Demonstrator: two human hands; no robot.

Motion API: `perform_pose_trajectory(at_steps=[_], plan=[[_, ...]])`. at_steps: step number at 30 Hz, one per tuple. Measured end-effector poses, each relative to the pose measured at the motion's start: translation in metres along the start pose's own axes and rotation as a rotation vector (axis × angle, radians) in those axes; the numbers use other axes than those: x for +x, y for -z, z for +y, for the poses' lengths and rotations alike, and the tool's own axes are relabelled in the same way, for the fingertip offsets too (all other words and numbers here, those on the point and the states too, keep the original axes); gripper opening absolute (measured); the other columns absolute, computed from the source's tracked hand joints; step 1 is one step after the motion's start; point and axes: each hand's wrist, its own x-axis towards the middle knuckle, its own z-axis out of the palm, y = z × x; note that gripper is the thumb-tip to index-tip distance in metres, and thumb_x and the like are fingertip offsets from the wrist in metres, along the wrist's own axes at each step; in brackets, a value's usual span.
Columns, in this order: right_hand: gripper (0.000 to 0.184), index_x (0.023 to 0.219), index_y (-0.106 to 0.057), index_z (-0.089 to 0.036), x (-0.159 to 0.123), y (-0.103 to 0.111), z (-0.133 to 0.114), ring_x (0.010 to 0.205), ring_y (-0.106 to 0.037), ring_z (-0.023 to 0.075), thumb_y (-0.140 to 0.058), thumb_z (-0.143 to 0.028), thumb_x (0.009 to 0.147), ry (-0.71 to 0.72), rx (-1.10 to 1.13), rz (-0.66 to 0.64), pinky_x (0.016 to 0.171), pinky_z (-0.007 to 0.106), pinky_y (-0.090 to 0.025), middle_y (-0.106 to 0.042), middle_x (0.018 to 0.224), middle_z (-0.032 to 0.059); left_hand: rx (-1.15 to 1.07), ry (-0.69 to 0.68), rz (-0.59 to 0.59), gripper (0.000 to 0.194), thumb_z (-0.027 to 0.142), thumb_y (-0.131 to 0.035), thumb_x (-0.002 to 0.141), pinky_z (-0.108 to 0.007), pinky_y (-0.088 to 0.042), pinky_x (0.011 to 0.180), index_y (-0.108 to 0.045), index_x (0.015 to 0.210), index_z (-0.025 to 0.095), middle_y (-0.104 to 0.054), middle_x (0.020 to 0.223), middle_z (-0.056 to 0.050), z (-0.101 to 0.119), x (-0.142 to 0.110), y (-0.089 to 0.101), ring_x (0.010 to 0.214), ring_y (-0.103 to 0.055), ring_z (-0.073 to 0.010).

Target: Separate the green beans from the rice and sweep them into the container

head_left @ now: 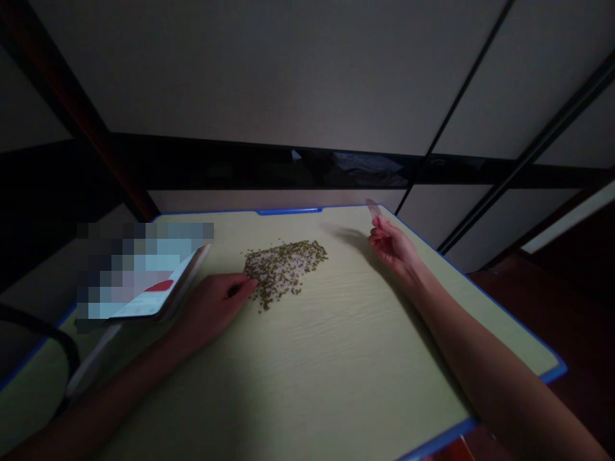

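A loose pile of green beans that look like mung beans, mixed with small pale grains [281,266], lies spread on the tabletop [336,358]. My left hand [223,298] rests at the pile's left edge, thumb and fingers brought together against the nearest grains. Whatever is between those fingertips is too small or hidden to make out. Raised over the far right of the table, my right hand [390,244] has its fingers curled round a thin, see-through, flat strip [373,209], which sticks up from the fingertips. Its kind cannot be told.
To the left, a tablet-like device with a lit screen [144,301], partly blurred out, stands tilted beside my left forearm. A dark cable [52,333] curves at the far left. The table has a blue edge [504,326] and a blue handle [289,211]. Pale cabinet panels [269,77] rise behind it.
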Motion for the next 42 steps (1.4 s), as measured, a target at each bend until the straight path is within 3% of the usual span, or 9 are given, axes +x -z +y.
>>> perform_pose_trajectory(at_steps=[6,12,15,20,24,35,39,42], plan=[[0.009,0.071,-0.053,-0.022,0.007,0.031,-0.016,0.044,-0.045,0.0038,-0.062,-0.021,0.074,0.134,-0.055,-0.001,0.043,0.015,-0.042,-0.058,0.060,-0.0065,0.005,0.007,0.001,0.040,0.051,-0.036,0.073,-0.025,-0.023,0.049,-0.037,0.049,0.019,-0.035,0.047,0.004,-0.006,0.001,-0.001,0.049,-0.036,-0.0119],[0.018,0.070,-0.052,-0.021,0.003,0.016,-0.008,0.047,-0.045,0.0054,-0.068,-0.028,0.065,0.150,-0.170,0.073,0.044,0.017,-0.038,-0.062,0.069,-0.0044,-0.003,0.013,-0.013,0.040,0.051,-0.036,0.075,-0.024,-0.025,0.050,-0.040,0.051,0.019,-0.038,0.048,0.004,-0.006,0.002,-0.001,0.051,-0.039,-0.0124],[0.019,0.069,-0.055,-0.019,-0.003,0.002,-0.004,0.053,-0.049,0.0082,-0.066,-0.034,0.066,0.254,-0.480,0.052,0.047,0.020,-0.037,-0.065,0.073,0.0003,-0.008,0.001,-0.018,0.040,0.050,-0.036,0.075,-0.024,-0.025,0.051,-0.040,0.051,0.018,-0.039,0.048,0.005,-0.006,0.002,-0.001,0.051,-0.039,-0.0124],[0.018,0.070,-0.064,-0.014,-0.017,-0.012,0.002,0.059,-0.053,0.0135,-0.058,-0.030,0.074,0.483,-1.242,-0.192,0.056,0.025,-0.039,-0.066,0.068,0.0060,-0.007,-0.017,-0.021,0.040,0.050,-0.036,0.076,-0.024,-0.026,0.051,-0.040,0.052,0.018,-0.040,0.049,0.004,-0.008,0.001,-0.001,0.052,-0.040,-0.0130],[0.021,0.078,-0.066,-0.013,-0.024,-0.017,0.008,0.061,-0.055,0.0150,-0.051,-0.027,0.079,0.508,-1.503,-0.297,0.057,0.025,-0.038,-0.067,0.072,0.0075,0.008,-0.005,0.000,0.041,0.051,-0.036,0.075,-0.024,-0.025,0.049,-0.038,0.050,0.019,-0.039,0.047,0.004,-0.008,0.001,-0.001,0.050,-0.039,-0.0126],[0.018,0.075,-0.064,-0.012,-0.023,-0.017,0.015,0.062,-0.055,0.0152,-0.054,-0.026,0.078,0.435,-1.387,-0.334,0.058,0.026,-0.039,-0.066,0.071,0.0074,0.006,-0.006,-0.009,0.040,0.051,-0.036,0.075,-0.024,-0.026,0.050,-0.040,0.051,0.019,-0.039,0.048,0.004,-0.008,0.002,-0.001,0.051,-0.040,-0.0126],[0.014,0.072,-0.060,-0.013,-0.017,-0.016,0.012,0.058,-0.054,0.0127,-0.061,-0.027,0.069,0.322,-1.047,-0.190,0.056,0.026,-0.041,-0.063,0.065,0.0042,0.010,0.000,-0.007,0.040,0.050,-0.036,0.075,-0.024,-0.026,0.050,-0.041,0.051,0.018,-0.039,0.049,0.004,-0.007,0.002,-0.002,0.051,-0.040,-0.0126],[0.021,0.076,-0.058,-0.014,-0.011,-0.011,0.008,0.052,-0.053,0.0088,-0.067,-0.027,0.062,0.247,-0.710,-0.006,0.051,0.022,-0.042,-0.062,0.065,0.0006,0.011,0.002,-0.008,0.041,0.051,-0.036,0.075,-0.024,-0.026,0.050,-0.041,0.051,0.018,-0.039,0.048,0.004,-0.007,0.002,-0.002,0.051,-0.040,-0.0127]])
